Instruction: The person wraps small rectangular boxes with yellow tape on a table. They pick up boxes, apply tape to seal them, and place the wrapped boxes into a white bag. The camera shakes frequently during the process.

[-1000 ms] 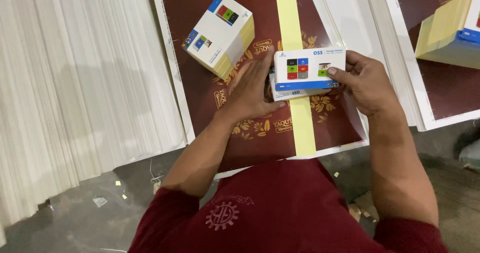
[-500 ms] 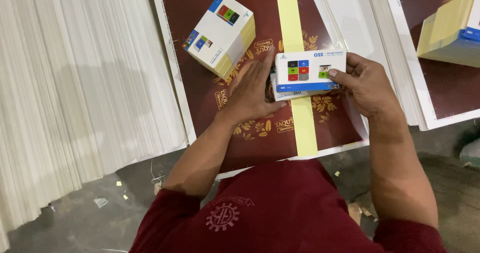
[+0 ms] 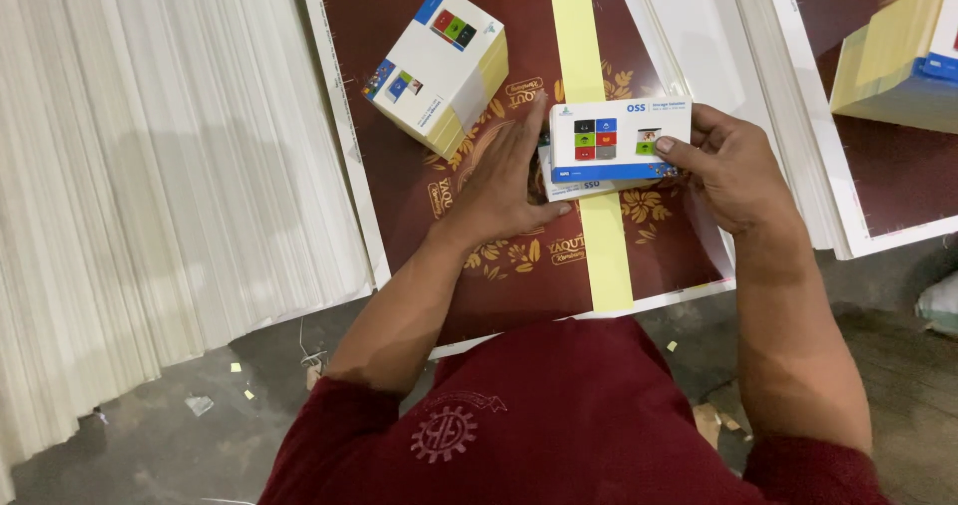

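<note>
Left hand [image 3: 504, 181] flat on a small stack of white printed cards [image 3: 619, 146], right hand [image 3: 733, 171] pinching its right edge, maroon gold-patterned sheet [image 3: 419, 196] with pale yellow stripe [image 3: 599, 236] beneath, thick white card block [image 3: 439, 66] up left, near white paper stacks [image 3: 150, 166].

We see even, fairly bright overhead light with soft shadows beneath the forearms. The maroon printed sheet [image 3: 399, 196] shows mild sheen; focus stays sharp, edges slightly stretched.
</note>
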